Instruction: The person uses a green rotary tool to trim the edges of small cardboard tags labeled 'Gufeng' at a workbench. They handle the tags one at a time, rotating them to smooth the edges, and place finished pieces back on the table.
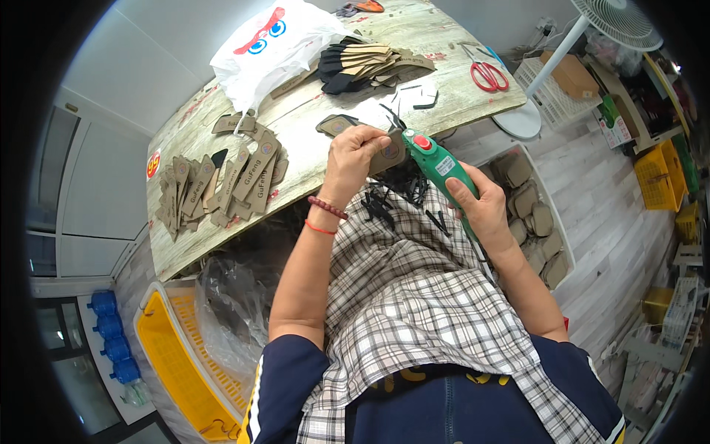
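My left hand (353,157) is closed on a tan fabric piece (390,154) with a small round emblem, pinching it at the table's front edge. In my right hand (484,206) is a green handheld electric cutter (438,164) with a red button; its dark tip points at the far side of the piece, and I cannot tell whether it touches. Black trimmed strips (381,207) lie on the checked apron (414,281) over my lap. Just beyond my left hand, another tan piece with dark edging (336,124) rests on the table.
On the wooden table (310,159) lie tan printed pieces (255,174) at left, a black-and-tan stack (362,65), a white plastic bag (296,37) and red-handled scissors (488,76). A bin rim (568,248) surrounds tan pieces at right. A yellow basket (174,370) stands lower left, a fan (617,21) far right.
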### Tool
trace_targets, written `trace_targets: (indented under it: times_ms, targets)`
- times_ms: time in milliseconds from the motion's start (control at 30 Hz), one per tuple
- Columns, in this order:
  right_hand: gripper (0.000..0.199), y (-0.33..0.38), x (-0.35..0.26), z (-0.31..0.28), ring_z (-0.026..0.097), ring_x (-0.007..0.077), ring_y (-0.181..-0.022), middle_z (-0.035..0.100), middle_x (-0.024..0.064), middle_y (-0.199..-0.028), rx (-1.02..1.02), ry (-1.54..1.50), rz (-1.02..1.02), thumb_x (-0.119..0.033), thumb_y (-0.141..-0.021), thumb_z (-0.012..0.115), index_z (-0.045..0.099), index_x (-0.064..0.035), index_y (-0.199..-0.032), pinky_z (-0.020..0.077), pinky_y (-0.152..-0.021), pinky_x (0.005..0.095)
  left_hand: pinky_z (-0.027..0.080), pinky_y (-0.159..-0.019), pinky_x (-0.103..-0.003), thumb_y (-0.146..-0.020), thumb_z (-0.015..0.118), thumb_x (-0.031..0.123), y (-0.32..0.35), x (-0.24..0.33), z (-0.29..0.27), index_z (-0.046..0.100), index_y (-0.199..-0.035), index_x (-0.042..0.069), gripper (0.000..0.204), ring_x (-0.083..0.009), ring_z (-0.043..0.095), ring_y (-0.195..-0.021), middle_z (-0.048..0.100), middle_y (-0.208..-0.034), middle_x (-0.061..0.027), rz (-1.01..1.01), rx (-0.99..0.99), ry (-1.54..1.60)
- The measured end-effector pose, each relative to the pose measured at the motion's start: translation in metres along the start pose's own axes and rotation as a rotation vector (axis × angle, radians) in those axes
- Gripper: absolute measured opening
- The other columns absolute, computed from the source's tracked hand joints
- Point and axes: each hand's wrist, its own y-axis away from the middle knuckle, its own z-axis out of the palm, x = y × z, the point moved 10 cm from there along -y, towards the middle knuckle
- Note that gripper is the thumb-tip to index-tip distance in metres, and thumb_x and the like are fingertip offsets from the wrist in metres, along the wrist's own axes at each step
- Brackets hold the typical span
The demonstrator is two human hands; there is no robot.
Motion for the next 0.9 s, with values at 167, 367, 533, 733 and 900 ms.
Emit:
trace_targets:
  times_ms: [167, 367, 533, 733, 900]
  targets:
    - [0.046, -0.001, 0.001, -0.009, 0.048, 0.003, -0.06, 0.058, -0.0008, -0.077, 0.068, -0.019, -0.012, -0.033, -0.089, 0.069, 0.061, -0.0005, -0.12, 0.0407, -0.05, 0.0202, 0.048, -0.063, -0.026, -0.083, 0.066, 0.008, -0.024, 0.0, -0.045, 0.068, -0.087, -0.002, 0.011, -0.0159, 0.062, -0.069, 0.068, -0.079, -0.0064, -0.019, 0.226, 0.048]
    - [0.045, 0.009, 0.007, -0.005, 0.049, 0.0041, -0.057, 0.059, -0.0001, -0.075, 0.07, 0.015, 0.019, -0.032, -0.088, 0.069, 0.061, 0.0004, -0.118, 0.0405, -0.049, 0.0209, 0.056, -0.066, -0.037, -0.086, 0.059, 0.002, 0.011, -0.102, -0.057, 0.057, -0.091, -0.001, 0.006, -0.029, 0.066, -0.079, 0.062, -0.085, -0.011, -0.368, 0.568, 1.121]
    - [0.046, 0.011, 0.021, 0.002, 0.051, 0.0048, -0.058, 0.061, 0.0013, -0.073, 0.041, 0.078, 0.028, -0.034, -0.088, 0.069, 0.062, 0.0001, -0.117, 0.0419, -0.051, 0.022, 0.054, -0.071, -0.036, -0.087, 0.063, 0.006, 0.045, -0.098, 0.012, 0.063, -0.092, 0.001, 0.007, -0.0256, 0.067, -0.081, 0.067, -0.087, -0.009, -0.607, 0.364, 1.087]
    - [0.047, 0.012, 0.018, 0.001, 0.062, 0.0137, -0.073, 0.068, 0.0083, -0.083, 0.022, 0.244, -0.019, -0.037, -0.086, 0.069, 0.062, -0.0019, -0.116, 0.0501, -0.066, 0.0288, 0.05, -0.061, -0.026, -0.087, 0.066, 0.008, 0.035, -0.061, 0.0, 0.066, -0.092, 0.0, 0.009, -0.0151, 0.065, -0.069, 0.07, -0.084, -0.0079, -0.313, 0.25, 0.717]
    - [0.048, 0.013, 0.011, 0.0, 0.069, 0.0217, -0.084, 0.07, 0.0132, -0.09, -0.016, 0.368, -0.051, -0.041, -0.085, 0.069, 0.063, -0.0063, -0.117, 0.0521, -0.073, 0.0325, 0.05, -0.062, -0.024, -0.086, 0.065, 0.004, 0.031, -0.056, -0.007, 0.069, -0.094, 0.001, 0.009, -0.0104, 0.062, -0.07, 0.07, -0.087, -0.0067, -0.264, 0.229, 0.585]
